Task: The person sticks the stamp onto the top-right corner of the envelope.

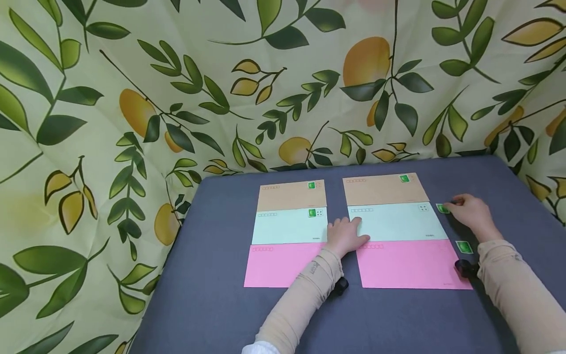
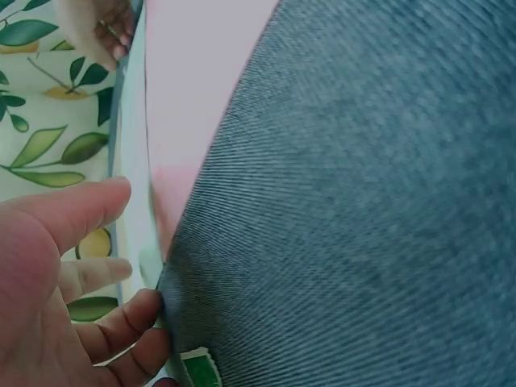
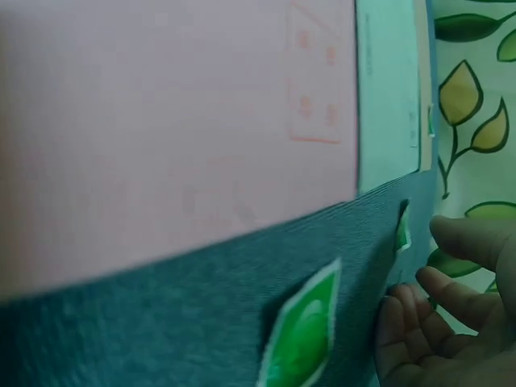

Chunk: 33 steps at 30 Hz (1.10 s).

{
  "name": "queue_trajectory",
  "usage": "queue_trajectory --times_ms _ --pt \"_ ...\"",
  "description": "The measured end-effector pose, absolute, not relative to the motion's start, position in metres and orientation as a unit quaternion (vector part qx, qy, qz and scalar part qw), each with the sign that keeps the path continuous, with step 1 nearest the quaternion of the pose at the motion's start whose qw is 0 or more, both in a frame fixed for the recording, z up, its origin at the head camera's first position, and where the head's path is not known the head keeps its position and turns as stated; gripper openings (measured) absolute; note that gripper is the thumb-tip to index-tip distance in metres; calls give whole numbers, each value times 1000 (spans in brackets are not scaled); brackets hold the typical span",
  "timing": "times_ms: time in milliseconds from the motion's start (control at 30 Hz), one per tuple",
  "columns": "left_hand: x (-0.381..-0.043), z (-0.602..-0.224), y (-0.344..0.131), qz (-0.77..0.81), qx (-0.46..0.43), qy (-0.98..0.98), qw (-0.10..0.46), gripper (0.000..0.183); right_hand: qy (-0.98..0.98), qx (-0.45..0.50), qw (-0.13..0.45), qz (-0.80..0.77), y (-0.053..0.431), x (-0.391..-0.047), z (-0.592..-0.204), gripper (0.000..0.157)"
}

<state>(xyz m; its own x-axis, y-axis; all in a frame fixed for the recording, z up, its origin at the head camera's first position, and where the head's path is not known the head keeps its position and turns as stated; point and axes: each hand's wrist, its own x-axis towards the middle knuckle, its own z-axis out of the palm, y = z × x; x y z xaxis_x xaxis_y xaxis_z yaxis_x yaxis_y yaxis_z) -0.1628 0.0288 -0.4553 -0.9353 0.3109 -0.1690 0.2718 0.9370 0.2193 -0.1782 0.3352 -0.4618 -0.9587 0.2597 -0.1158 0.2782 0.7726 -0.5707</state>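
Note:
My left hand [image 1: 345, 236] rests on the left edge of the right-hand mint envelope [image 1: 393, 222] and the pink envelope [image 1: 411, 268] below it, with thumb and fingers spread. In the left wrist view a green stamp [image 2: 201, 369] lies by its fingertips. Right of the mint envelope, my right hand [image 1: 473, 214] has its fingertips at a green stamp [image 1: 442, 208] on the table. The right wrist view shows that stamp [image 3: 403, 230] beside the thumb, with thumb and fingers apart. Another green stamp [image 1: 464, 247] lies nearer me.
The right-hand brown envelope [image 1: 380, 191] bears a stamp at its upper right. To the left, a brown envelope [image 1: 283, 197] and a mint envelope [image 1: 283, 228] carry stamps, above a pink envelope [image 1: 274, 268]. A leaf-patterned curtain [image 1: 199, 73] hangs behind the table [image 1: 203, 275].

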Motion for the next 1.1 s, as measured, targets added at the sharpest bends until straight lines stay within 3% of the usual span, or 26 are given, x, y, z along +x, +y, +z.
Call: queue_trajectory --times_ms 167,700,1100 --pt "-163 -459 30 92 145 979 107 54 940 137 29 -310 342 -179 -467 53" --pt "-166 -468 33 92 136 982 94 52 937 153 13 -315 336 -182 -471 34" --pt "-170 -468 32 107 134 980 98 51 908 197 34 -369 329 -177 -458 45"
